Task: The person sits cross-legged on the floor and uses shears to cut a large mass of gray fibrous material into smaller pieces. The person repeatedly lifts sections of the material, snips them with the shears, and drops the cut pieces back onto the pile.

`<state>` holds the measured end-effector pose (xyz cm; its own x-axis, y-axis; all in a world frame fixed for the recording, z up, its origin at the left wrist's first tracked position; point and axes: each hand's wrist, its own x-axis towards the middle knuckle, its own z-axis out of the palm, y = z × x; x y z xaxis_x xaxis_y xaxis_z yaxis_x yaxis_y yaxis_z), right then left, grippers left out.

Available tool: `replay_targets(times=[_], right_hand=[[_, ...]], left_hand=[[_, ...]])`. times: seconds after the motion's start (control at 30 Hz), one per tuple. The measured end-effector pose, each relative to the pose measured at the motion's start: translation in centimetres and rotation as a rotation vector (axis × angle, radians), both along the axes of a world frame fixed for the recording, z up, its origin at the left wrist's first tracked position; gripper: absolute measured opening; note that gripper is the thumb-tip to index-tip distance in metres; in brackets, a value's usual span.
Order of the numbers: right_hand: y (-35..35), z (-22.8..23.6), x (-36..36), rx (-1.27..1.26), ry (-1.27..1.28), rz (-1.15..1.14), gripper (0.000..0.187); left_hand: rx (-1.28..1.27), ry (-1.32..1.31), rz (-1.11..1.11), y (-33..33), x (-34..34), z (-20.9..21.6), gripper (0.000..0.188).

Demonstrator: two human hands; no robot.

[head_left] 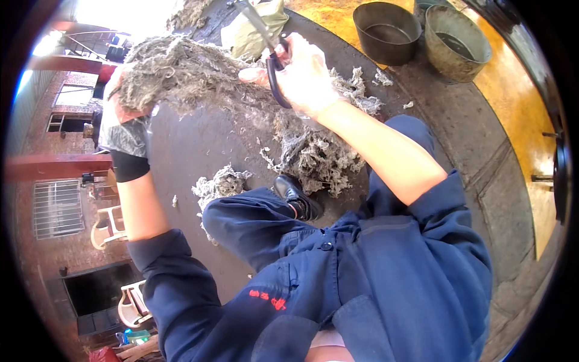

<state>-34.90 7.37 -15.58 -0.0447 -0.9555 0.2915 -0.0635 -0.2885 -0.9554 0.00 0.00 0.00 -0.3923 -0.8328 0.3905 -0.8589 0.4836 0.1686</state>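
Left hand [123, 105] grips a grey fibre clump [181, 72]; right hand [304, 75] closes around black-handled shears [271, 60]. Cut tufts [319, 157] litter the floor; most remains uncut.

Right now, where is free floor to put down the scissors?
Bare dark floor lies between the left hand with its fibre clump and the small tuft. Crowded: the fibre pile under the right hand, and around the buckets.
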Motion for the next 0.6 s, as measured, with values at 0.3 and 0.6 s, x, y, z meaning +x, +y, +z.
replay_targets(times=[0.3,0.6], right_hand=[[0.6,-1.8,3.6,0.144,-0.032,0.279,0.062],[-3.2,-4.5,3.2,0.403,-0.965,0.243,0.013]], left_hand=[[-0.218,-0.596,0.039,0.6,-5.3,-2.2,0.043],[0.716,1.215,0.018,2.1,-7.5,-5.7,0.018]])
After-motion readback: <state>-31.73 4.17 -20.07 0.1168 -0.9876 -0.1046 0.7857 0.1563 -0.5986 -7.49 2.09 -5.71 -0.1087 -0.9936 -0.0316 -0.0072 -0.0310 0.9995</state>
